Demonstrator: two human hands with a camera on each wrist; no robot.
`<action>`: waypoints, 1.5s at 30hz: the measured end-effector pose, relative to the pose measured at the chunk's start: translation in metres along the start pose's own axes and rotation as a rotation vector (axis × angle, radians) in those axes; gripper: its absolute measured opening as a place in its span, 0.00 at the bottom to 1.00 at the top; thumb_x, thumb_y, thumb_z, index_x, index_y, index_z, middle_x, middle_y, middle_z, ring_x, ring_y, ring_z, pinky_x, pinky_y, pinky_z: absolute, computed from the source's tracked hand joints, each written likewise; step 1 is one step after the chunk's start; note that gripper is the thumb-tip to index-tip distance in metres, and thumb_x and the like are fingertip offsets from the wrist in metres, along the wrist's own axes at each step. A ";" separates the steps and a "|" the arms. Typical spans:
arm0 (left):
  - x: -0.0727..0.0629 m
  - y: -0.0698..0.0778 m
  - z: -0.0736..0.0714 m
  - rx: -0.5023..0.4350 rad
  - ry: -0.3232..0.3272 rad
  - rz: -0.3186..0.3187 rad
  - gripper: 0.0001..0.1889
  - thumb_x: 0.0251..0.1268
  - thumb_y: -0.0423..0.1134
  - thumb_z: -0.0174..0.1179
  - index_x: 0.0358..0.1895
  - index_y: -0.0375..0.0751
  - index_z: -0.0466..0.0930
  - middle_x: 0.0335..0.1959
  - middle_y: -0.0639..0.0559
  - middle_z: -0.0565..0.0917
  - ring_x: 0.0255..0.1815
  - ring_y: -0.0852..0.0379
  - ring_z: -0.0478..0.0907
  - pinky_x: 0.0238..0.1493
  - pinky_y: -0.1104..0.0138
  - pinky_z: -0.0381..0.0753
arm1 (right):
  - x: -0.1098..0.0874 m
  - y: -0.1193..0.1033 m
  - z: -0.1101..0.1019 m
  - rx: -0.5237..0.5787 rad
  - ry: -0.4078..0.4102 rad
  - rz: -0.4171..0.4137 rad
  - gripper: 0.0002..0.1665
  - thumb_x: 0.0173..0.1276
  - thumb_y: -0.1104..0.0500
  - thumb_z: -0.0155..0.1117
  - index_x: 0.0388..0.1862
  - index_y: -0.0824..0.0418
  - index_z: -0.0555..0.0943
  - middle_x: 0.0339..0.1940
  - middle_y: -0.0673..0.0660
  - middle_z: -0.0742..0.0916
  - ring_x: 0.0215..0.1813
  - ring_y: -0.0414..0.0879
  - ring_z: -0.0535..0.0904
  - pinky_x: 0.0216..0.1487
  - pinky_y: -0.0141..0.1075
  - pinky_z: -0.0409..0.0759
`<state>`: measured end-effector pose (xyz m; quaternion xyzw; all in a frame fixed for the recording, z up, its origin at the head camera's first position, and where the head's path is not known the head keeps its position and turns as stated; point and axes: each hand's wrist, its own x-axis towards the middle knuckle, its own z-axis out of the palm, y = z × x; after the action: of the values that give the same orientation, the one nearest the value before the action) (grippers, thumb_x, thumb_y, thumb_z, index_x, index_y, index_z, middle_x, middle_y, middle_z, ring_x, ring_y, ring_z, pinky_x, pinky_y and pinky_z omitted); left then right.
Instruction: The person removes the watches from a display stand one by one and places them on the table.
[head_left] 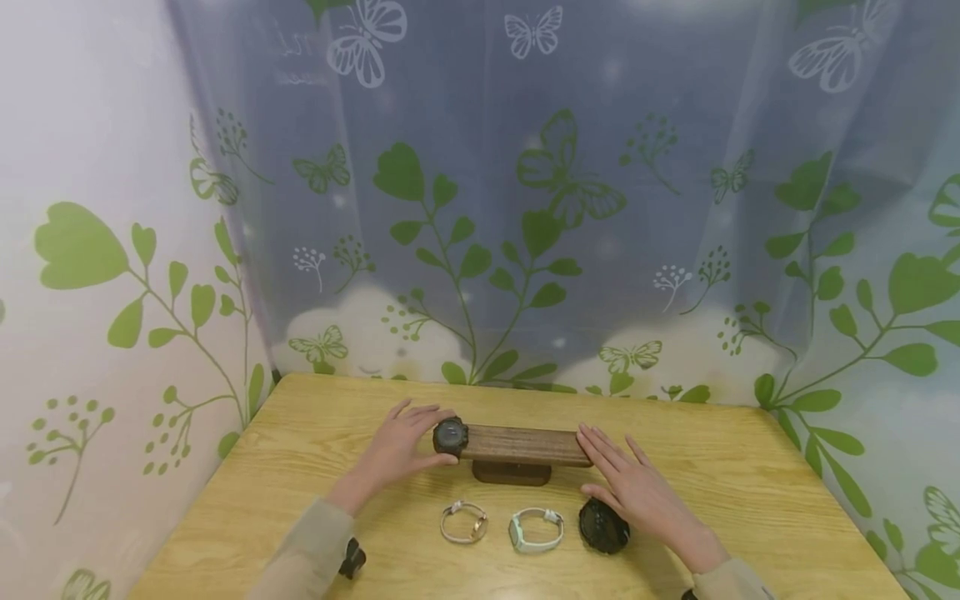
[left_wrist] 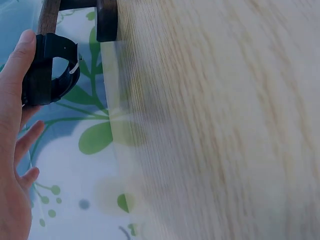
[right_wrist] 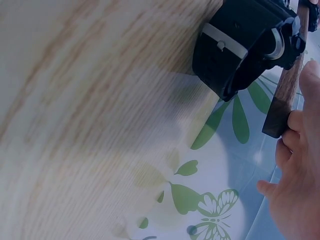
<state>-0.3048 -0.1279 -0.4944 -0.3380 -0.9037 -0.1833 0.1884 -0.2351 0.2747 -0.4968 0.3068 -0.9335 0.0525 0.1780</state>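
Observation:
A brown wooden watch stand [head_left: 527, 445] with a flat bar on a low base stands on the table. On the bar's left end sits a black watch [head_left: 450, 437], its strap looped around the wood. My left hand [head_left: 392, 450] pinches this watch between the thumb on the near side and the fingers on the far side. In the left wrist view the looped strap [left_wrist: 64, 47] shows beside the thumb. My right hand [head_left: 642, 493] lays fairly straight fingers on the bar's right end. Below its thumb, a larger black watch [head_left: 603, 527] rests on the table.
In front of the stand, a thin-banded watch with a gold-toned case [head_left: 463, 523] and a mint-green watch [head_left: 536, 531] stand on the wooden table [head_left: 405, 575]. A patterned curtain [head_left: 480, 250] hangs close behind the table and along both sides.

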 end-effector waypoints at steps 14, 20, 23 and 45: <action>-0.023 -0.019 -0.015 -0.021 0.114 -0.060 0.40 0.49 0.57 0.77 0.67 0.46 0.78 0.62 0.45 0.83 0.65 0.41 0.77 0.75 0.42 0.60 | 0.000 0.001 0.001 -0.004 0.035 -0.019 0.44 0.75 0.40 0.57 0.81 0.61 0.60 0.80 0.60 0.66 0.78 0.54 0.65 0.83 0.49 0.37; -0.033 -0.030 -0.024 0.016 0.169 -0.058 0.40 0.46 0.56 0.79 0.66 0.48 0.79 0.60 0.47 0.84 0.64 0.42 0.78 0.73 0.41 0.63 | 0.001 0.001 0.000 -0.002 -0.006 0.000 0.45 0.75 0.40 0.58 0.81 0.62 0.60 0.81 0.59 0.65 0.79 0.54 0.63 0.82 0.55 0.45; -0.039 -0.034 -0.028 0.026 0.189 -0.051 0.40 0.45 0.55 0.80 0.66 0.48 0.79 0.60 0.48 0.85 0.64 0.42 0.79 0.72 0.41 0.63 | 0.001 0.001 0.000 0.006 -0.017 0.006 0.45 0.75 0.40 0.58 0.81 0.62 0.59 0.81 0.59 0.64 0.79 0.54 0.62 0.82 0.43 0.28; -0.076 -0.009 -0.036 -0.026 0.151 -0.028 0.41 0.37 0.50 0.84 0.62 0.48 0.82 0.58 0.51 0.86 0.59 0.43 0.81 0.63 0.35 0.72 | 0.000 -0.001 0.002 0.025 0.005 0.011 0.47 0.71 0.45 0.65 0.81 0.61 0.60 0.81 0.59 0.65 0.79 0.55 0.63 0.81 0.41 0.27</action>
<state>-0.2496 -0.1916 -0.5004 -0.3130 -0.8891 -0.2227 0.2488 -0.2353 0.2734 -0.4984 0.3038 -0.9340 0.0659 0.1762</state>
